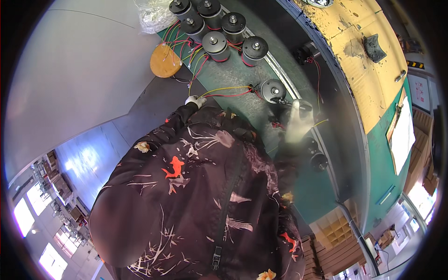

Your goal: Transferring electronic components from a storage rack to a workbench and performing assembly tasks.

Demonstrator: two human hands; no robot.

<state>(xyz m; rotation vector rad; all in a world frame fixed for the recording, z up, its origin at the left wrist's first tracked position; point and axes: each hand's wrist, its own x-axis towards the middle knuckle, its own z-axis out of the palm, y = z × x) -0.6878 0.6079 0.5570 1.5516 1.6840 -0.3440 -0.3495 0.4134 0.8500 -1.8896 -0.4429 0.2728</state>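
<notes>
A round motor (273,90) with a black top and a silver shaft stands on the green bench. Red and yellow wires (228,91) run from it to the left. My left hand (196,101), in a white glove, is closed around the far end of these wires at the bench edge. My right hand (300,122), also gloved in white, is smeared by motion just right of the motor. Its fingers look closed around a dark, slim object (283,101) that reaches to the motor's edge; its kind cannot be made out.
Several similar motors (214,43) with coloured wires crowd the far bench. Beside them are a round wooden stool (165,61) and a clear plastic bag (156,16). A metal rail (280,70) borders a dark channel holding another motor (305,52). One more motor (319,161) sits near my right forearm.
</notes>
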